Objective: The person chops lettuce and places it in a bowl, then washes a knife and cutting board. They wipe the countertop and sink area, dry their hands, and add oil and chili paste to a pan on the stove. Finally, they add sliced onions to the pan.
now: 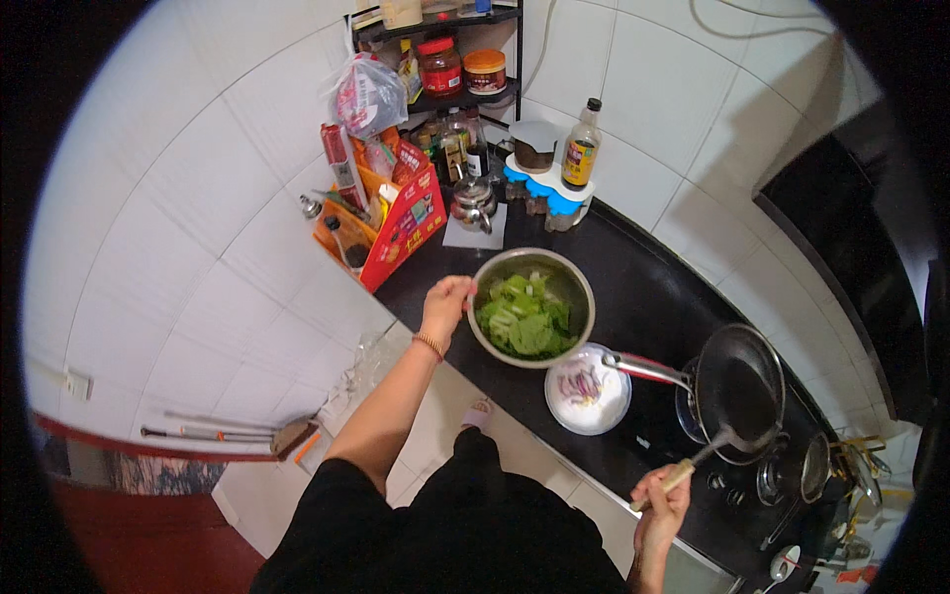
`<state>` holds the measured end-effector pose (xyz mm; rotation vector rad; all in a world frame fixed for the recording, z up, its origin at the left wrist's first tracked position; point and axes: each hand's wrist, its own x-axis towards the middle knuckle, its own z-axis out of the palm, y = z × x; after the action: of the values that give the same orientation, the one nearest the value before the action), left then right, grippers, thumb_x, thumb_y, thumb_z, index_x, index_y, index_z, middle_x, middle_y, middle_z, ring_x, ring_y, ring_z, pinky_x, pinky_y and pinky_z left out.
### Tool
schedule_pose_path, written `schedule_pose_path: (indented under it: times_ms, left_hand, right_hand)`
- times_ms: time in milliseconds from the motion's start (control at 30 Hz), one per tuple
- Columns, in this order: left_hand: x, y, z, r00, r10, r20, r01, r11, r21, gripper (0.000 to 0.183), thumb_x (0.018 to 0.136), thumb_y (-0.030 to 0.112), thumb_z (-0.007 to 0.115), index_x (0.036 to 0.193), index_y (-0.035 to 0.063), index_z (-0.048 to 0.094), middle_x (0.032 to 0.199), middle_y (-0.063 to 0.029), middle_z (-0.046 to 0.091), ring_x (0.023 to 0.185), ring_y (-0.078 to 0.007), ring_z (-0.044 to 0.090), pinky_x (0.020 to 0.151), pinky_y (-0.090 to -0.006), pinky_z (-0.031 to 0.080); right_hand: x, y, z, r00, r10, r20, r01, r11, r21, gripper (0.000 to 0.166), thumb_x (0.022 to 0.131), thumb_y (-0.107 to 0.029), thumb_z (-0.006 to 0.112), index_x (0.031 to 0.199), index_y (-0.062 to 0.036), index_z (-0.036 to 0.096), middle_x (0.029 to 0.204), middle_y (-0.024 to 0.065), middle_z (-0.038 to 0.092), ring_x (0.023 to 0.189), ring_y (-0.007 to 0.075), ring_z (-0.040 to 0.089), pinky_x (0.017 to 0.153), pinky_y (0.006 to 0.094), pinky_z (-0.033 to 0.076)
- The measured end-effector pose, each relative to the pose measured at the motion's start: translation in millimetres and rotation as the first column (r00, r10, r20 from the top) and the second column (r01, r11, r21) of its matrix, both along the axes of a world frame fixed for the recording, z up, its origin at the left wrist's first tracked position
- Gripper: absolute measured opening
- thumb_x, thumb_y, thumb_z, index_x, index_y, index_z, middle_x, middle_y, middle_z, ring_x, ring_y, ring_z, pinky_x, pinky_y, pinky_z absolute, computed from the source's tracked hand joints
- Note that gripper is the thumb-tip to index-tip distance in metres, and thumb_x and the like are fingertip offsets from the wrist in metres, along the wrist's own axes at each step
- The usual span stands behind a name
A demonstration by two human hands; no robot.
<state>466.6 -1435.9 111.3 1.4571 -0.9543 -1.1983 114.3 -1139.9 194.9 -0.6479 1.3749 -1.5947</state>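
My left hand (447, 303) grips the near-left rim of a stainless steel bowl (586, 327), which holds chopped leafy greens (531, 319). In my right hand (663, 501) is the pale handle of a metal spatula (712, 448), its blade reaching into a dark frying pan (735, 386). The pan sits over the gas hob, with its red and silver handle (646, 367) pointing left towards the bowls. Between the bowl and the pan is a white plate (612, 408) with sliced purple onion (581, 386) on it.
A red and orange carton (404, 230) of packets and bottles stands at the counter's left end. Behind the bowl are a small glass teapot (473, 200) and a sauce bottle (581, 148) on a blue-and-white rack (545, 185). A range hood (853, 185) overhangs the right side.
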Motion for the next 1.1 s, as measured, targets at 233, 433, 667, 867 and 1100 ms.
schedule_pose_path:
  times_ms: [233,433,667,867,1100]
  left_hand:
    - [-0.5,-217.2,-68.4,0.926,0.142,-0.350,-0.024,0.947,0.320,0.024,0.100,0.026,0.064,0.112,0.0050,0.064,0.089,-0.0034,0.063,0.074,-0.0168,0.070,0.052,-0.0247,0.052]
    - [-18.6,-267.7,-115.2,0.709,0.296,-0.640,-0.015,0.914,0.406,0.029,0.104,0.033,0.057,0.115,0.0069,0.058,0.097,-0.0047,0.059,0.073,-0.0167,0.067,0.054,-0.0260,0.053]
    - [11.7,-264.7,-133.9,0.949,0.049,-0.311,0.064,0.937,0.344,0.033,0.108,0.041,0.045,0.101,0.0116,0.059,0.079,0.0008,0.052,0.069,-0.0116,0.052,0.060,-0.0285,0.043]
    - [46.6,-234.7,-125.5,0.999,-0.046,0.018,0.043,0.993,0.113,0.038,0.106,0.042,0.050,0.100,0.0079,0.065,0.090,-0.0007,0.062,0.083,-0.0155,0.056,0.078,-0.0323,0.045]
    - [49.3,-188.6,-4.5,0.927,-0.351,0.134,0.351,0.936,0.028,0.032,0.105,0.031,0.055,0.103,0.0024,0.069,0.092,-0.0017,0.066,0.089,-0.0116,0.057,0.082,-0.0269,0.047]
  right_hand:
    - [87.0,-64.5,30.5,0.931,-0.364,0.020,0.361,0.930,0.071,0.013,0.095,-0.001,0.059,0.103,-0.0071,0.050,0.074,0.0051,0.054,0.053,0.0099,0.047,0.049,0.0228,0.038]
    - [116.3,-90.0,37.4,0.908,-0.413,-0.070,0.419,0.893,0.163,0.016,0.096,-0.005,0.062,0.106,-0.0055,0.050,0.077,0.0049,0.055,0.058,0.0106,0.048,0.053,0.0223,0.038]
    - [119.2,-113.6,31.3,0.906,-0.418,-0.059,0.421,0.885,0.200,0.014,0.096,-0.005,0.061,0.106,-0.0057,0.051,0.078,0.0046,0.055,0.059,0.0110,0.048,0.055,0.0231,0.038]
    - [107.9,-114.0,28.8,0.892,-0.444,-0.086,0.452,0.867,0.208,0.013,0.096,-0.001,0.059,0.105,-0.0048,0.051,0.080,0.0043,0.054,0.063,0.0110,0.051,0.054,0.0228,0.040]
    - [67.9,-77.3,20.3,0.889,-0.446,-0.105,0.458,0.870,0.181,0.013,0.102,-0.011,0.058,0.110,-0.0050,0.050,0.081,0.0051,0.056,0.063,0.0115,0.055,0.054,0.0249,0.046]
